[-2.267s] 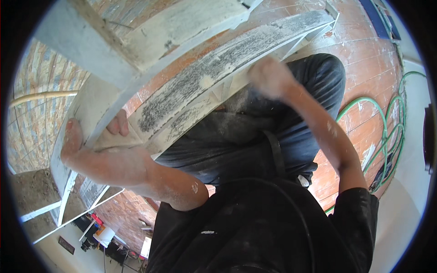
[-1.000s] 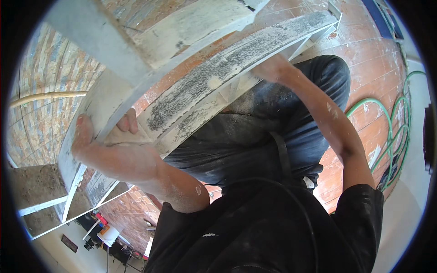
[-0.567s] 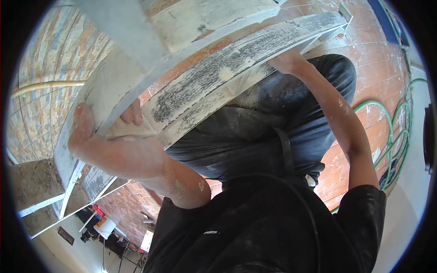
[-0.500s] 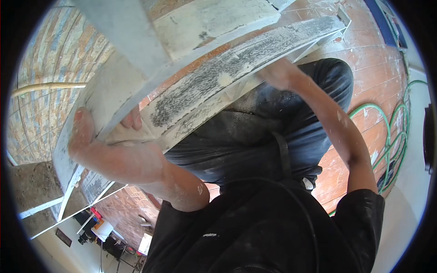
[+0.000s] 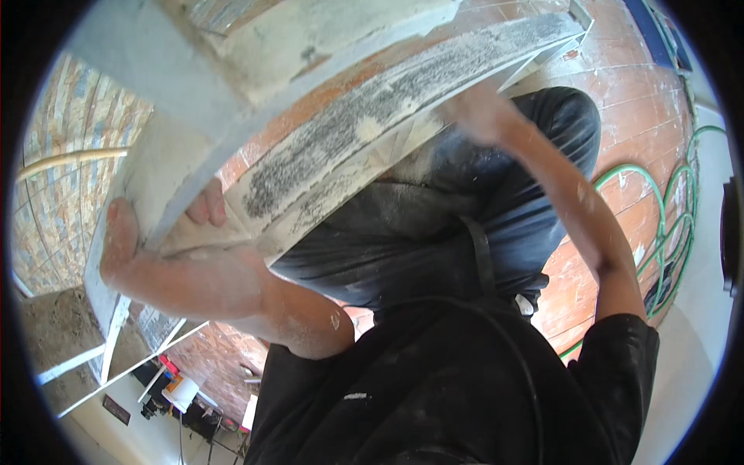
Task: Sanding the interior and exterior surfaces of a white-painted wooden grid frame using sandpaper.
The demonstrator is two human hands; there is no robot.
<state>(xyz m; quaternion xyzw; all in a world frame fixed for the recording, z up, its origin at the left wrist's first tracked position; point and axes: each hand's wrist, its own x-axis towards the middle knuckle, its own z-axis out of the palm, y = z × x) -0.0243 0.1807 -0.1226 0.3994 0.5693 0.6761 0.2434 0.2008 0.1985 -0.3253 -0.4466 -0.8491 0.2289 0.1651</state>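
Observation:
A white-coated, dusty furniture frame [image 5: 174,151] leans over my lap, its curved outer boards meeting at the left. My left hand [image 5: 147,271] is wrapped round that left end, thumb on the outside and fingertips showing on the inner side. A long rail [image 5: 325,147] of the frame runs up to the right, its pale coat rubbed through to dark grey patches. Against the underside of this rail, right of its middle, is my right hand [image 5: 484,116]. Motion smears its fingers, and anything in them is hidden.
Dusty black trousers [image 5: 403,232] cover my bent legs beneath the frame. A green hose [image 5: 663,209] lies coiled on the reddish tiled floor [image 5: 628,116] at the right, beside a white wall. A pale pole [image 5: 70,160] stands out at the left. Tools and a white container [image 5: 180,393] are at the lower left.
The frame and my left hand have shifted slightly left in view. My right hand, blurred in both frames, stays by the rail's lower edge with a small shift.

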